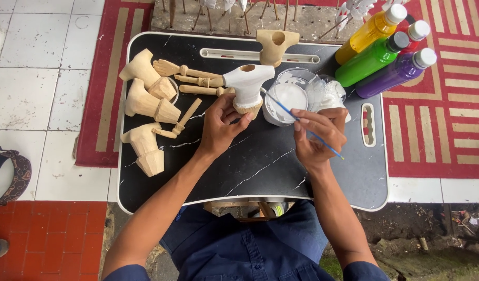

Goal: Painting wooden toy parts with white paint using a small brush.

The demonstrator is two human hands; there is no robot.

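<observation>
Left hand gripped base of carved wooden torso piece, fingers closed round it, held just above black marble-look surface. Piece T-shaped, hollow at neck, coated matte white, bare wood at bottom edge. Right hand pinched thin blue-handled brush, grip tight, bristle end toward torso piece. Clear plastic cup of white paint just beside, crumpled clear cup next to it. Unpainted pale wood to left: three flared bodies, slim jointed arm pieces. Another bare torso at far edge. Glossy bottles at right: yellow, green, purple.
</observation>
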